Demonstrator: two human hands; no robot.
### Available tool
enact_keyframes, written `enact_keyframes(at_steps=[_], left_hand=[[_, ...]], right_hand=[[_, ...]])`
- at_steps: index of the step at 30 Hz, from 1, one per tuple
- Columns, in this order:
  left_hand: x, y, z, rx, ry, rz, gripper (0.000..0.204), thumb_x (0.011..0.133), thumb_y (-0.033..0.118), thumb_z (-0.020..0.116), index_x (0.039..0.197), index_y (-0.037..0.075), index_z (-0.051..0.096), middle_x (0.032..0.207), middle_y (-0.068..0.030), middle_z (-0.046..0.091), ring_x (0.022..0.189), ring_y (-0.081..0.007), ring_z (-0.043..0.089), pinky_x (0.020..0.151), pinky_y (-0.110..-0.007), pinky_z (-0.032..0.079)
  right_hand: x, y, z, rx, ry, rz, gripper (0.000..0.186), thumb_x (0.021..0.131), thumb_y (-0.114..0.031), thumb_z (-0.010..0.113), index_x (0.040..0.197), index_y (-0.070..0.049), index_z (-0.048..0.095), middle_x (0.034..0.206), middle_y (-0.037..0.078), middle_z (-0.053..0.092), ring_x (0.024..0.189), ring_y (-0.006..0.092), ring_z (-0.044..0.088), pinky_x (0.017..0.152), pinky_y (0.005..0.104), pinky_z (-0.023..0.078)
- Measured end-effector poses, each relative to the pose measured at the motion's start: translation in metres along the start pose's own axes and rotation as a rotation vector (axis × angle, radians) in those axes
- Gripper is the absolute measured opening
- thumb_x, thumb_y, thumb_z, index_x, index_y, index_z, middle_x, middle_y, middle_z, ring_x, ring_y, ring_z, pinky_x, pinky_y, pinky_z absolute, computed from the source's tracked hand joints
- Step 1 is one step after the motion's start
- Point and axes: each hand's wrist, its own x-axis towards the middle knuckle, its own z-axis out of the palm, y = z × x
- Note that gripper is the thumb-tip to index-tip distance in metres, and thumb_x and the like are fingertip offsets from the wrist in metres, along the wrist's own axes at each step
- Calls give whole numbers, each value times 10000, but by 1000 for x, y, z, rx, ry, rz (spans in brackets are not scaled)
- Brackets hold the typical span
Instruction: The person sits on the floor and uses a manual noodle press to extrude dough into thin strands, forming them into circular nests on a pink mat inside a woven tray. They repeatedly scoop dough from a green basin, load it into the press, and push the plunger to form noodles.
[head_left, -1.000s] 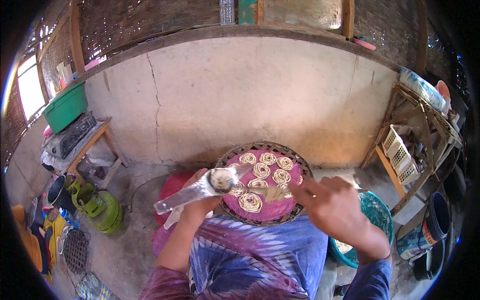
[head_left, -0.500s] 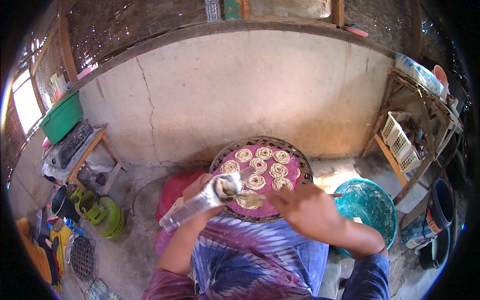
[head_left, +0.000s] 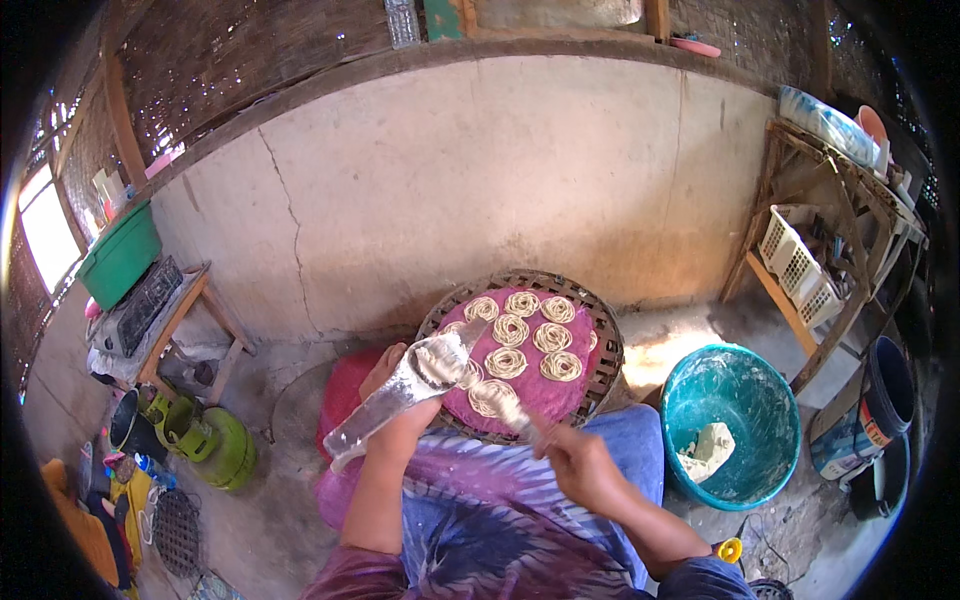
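Note:
My left hand (head_left: 398,420) is wrapped round a long, floury metal press-like tool (head_left: 385,400) with pale dough at its opening. My right hand (head_left: 575,460) is closed on a utensil (head_left: 535,430) with a dough-coated, motion-blurred end beside the tool's opening. Beneath them, a round woven bamboo tray (head_left: 604,350) on my lap carries a pink cloth (head_left: 590,395) with several coiled nests of pale noodles (head_left: 507,362); the tool hides part of its left side. A teal basin (head_left: 760,420) to my right holds a lump of pale dough (head_left: 708,455).
A cracked wall (head_left: 520,170) stands in front. At left are a low table (head_left: 200,310) with a green tub (head_left: 118,255) and a green gas cylinder (head_left: 222,450). At right are a wooden rack (head_left: 785,295) with a white basket (head_left: 795,260), and buckets (head_left: 865,420).
My right hand has moved down and left with the utensil, uncovering more of the basin and its dough. My left hand still holds the tool. The whole view has shifted slightly.

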Motion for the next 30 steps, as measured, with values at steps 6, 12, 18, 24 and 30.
enact_keyframes(at_steps=[6,12,18,24,30], left_hand=[[0,3,14,13,-66,-23,307,651,257,751,866,86,615,845,-111,604,793,-321,621,693,-424,524],[-14,-16,5,-74,-75,-97,453,670,267,789,1043,67,629,997,-119,640,924,-315,622,867,-396,486],[-35,-70,-58,-1002,-14,-412,269,796,168,668,1010,40,567,893,-77,587,810,-229,585,795,-344,478],[-31,-30,-20,-2183,70,-537,191,818,226,598,826,118,441,704,3,411,607,-100,435,566,-248,378],[-41,69,43,-2530,-175,-832,176,798,212,595,865,115,464,782,-26,459,808,-193,539,759,-322,435]], right_hand=[[-5,-9,-2,-66,-57,130,458,813,48,542,1271,34,537,866,310,604,727,409,639,645,420,499],[-49,22,-60,101,148,222,270,815,54,539,1073,41,616,746,162,641,696,202,610,627,395,485],[-144,137,-169,-1154,173,1062,242,871,-157,535,1044,-60,674,871,180,684,838,328,689,701,460,530],[-149,134,-146,-680,246,696,266,906,-270,575,1074,-108,702,1192,167,604,1129,323,566,958,436,430],[-70,33,8,1508,-260,744,1112,736,-815,500,1487,-47,213,1316,235,486,1033,338,559,805,428,466]])
